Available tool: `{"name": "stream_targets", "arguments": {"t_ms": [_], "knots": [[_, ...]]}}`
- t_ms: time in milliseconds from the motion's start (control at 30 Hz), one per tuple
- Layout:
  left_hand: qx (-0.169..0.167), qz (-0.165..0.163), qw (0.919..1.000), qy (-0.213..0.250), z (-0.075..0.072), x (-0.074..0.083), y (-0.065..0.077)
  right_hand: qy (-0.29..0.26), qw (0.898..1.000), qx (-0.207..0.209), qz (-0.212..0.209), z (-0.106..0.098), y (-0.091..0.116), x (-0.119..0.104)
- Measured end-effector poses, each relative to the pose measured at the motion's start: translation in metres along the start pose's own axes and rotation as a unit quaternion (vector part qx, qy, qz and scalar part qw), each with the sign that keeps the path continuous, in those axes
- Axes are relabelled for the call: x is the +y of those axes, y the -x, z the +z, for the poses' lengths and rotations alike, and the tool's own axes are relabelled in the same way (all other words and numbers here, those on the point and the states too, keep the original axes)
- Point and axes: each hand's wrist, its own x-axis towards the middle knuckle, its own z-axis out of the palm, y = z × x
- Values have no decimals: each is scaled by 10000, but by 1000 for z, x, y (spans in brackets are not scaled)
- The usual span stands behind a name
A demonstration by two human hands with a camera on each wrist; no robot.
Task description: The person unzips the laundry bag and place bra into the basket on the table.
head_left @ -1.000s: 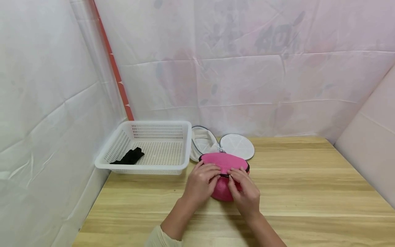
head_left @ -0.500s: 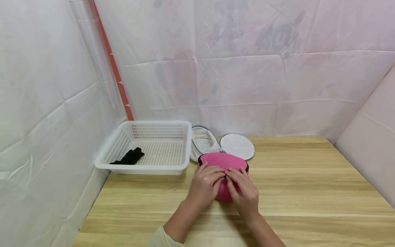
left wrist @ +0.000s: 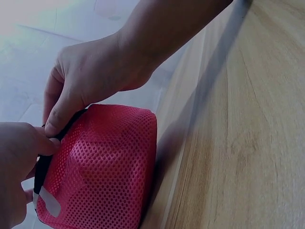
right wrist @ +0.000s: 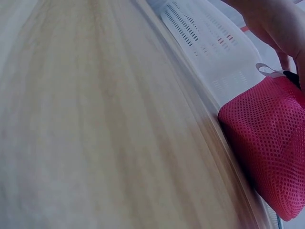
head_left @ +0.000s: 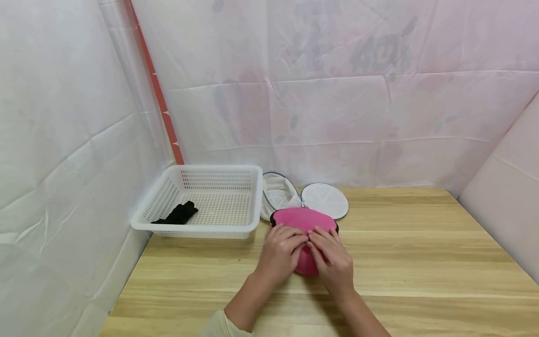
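A pink mesh laundry bag [head_left: 307, 261] with black zip edging stands on the wooden table, its lighter pink top tilted toward the head camera. My left hand [head_left: 276, 255] and right hand [head_left: 336, 267] meet at its near rim. Thumbs and fingertips of both pinch the black zip edge, close together. In the left wrist view the right hand [left wrist: 93, 69] grips the edging from above, while the left hand [left wrist: 14, 164] holds it beside a small white loop [left wrist: 50, 202]. The zip pull itself is hidden by the fingers.
A white perforated basket [head_left: 198, 228] stands at the left, with a black cloth item [head_left: 180, 214] inside. Behind the pink bag lie a white mesh bag [head_left: 281, 194] with dark edging and its round white flap [head_left: 325, 201]. White sheeting walls off the back and sides.
Over the last second my hands have come closer together on the zip edge, covering the black strip that showed between them. The bag has barely shifted; the basket stays put.
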Motion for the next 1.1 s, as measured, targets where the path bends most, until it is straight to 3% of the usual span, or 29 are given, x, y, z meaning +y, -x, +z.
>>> {"name": "stream_targets", "arguments": {"t_ms": [433,633,1100], "knots": [[-42,-50,10000,3,-1,1,0,29,9988,-341,351,1,3,-1],[197,-145,9995,212,1,0,0,-259,9994,-136,179,3,6,3],[40,-243,9995,207,-3,-5,-1,-400,9985,368,-44,3,4,6]]}}
